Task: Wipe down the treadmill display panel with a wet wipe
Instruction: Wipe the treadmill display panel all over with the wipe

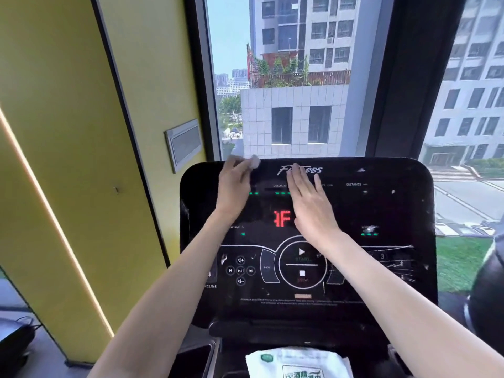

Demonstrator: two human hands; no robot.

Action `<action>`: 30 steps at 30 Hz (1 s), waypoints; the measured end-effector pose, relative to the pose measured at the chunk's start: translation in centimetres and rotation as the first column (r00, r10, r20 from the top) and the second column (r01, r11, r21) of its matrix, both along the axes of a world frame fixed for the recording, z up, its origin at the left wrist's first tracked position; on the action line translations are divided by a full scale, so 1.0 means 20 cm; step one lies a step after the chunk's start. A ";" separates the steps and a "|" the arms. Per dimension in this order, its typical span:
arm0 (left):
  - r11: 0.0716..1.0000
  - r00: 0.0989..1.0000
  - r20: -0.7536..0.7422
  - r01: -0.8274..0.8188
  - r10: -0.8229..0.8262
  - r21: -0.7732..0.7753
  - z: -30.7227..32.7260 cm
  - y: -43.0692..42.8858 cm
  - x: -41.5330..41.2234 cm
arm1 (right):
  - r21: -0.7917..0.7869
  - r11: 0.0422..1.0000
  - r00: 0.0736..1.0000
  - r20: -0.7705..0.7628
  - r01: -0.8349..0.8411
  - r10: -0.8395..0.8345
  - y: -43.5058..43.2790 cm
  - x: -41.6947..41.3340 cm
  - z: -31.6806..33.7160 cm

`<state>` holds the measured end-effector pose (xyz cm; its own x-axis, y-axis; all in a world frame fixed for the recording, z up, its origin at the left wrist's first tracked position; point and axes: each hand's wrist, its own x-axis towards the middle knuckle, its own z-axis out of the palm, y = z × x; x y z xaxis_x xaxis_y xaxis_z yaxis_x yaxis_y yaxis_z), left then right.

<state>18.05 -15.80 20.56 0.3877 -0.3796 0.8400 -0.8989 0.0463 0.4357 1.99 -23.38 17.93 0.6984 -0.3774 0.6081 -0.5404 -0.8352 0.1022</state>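
Note:
The black treadmill display panel [381, 268] fills the middle of the head view, with a red readout, green lights and round start and stop buttons. My left hand [234, 184] is at the panel's upper left edge, blurred, and holds a small white wet wipe [254, 161] in its fingertips. My right hand [308, 203] lies flat on the upper middle of the panel, fingers together, partly covering the brand lettering. Nothing is in it.
A white and green pack of wipes [298, 362] rests on the tray below the panel. A yellow wall [81, 132] with a grey plate stands to the left. A large window [294, 77] behind the panel looks onto buildings.

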 end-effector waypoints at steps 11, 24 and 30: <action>0.992 0.993 -0.051 -0.107 0.104 -0.060 0.00 -0.03 -0.07 | -0.049 0.998 0.998 -0.041 -0.048 0.046 -0.03 -0.03 -0.01; 0.953 0.924 -0.337 -0.250 0.181 -0.172 0.00 -0.09 -0.10 | -0.031 0.996 0.997 0.017 -0.078 0.079 -0.04 -0.01 -0.03; 0.996 0.995 0.068 0.071 -0.074 0.057 0.00 -0.18 -0.24 | -0.008 0.997 0.995 0.065 -0.076 0.076 -0.05 0.00 -0.03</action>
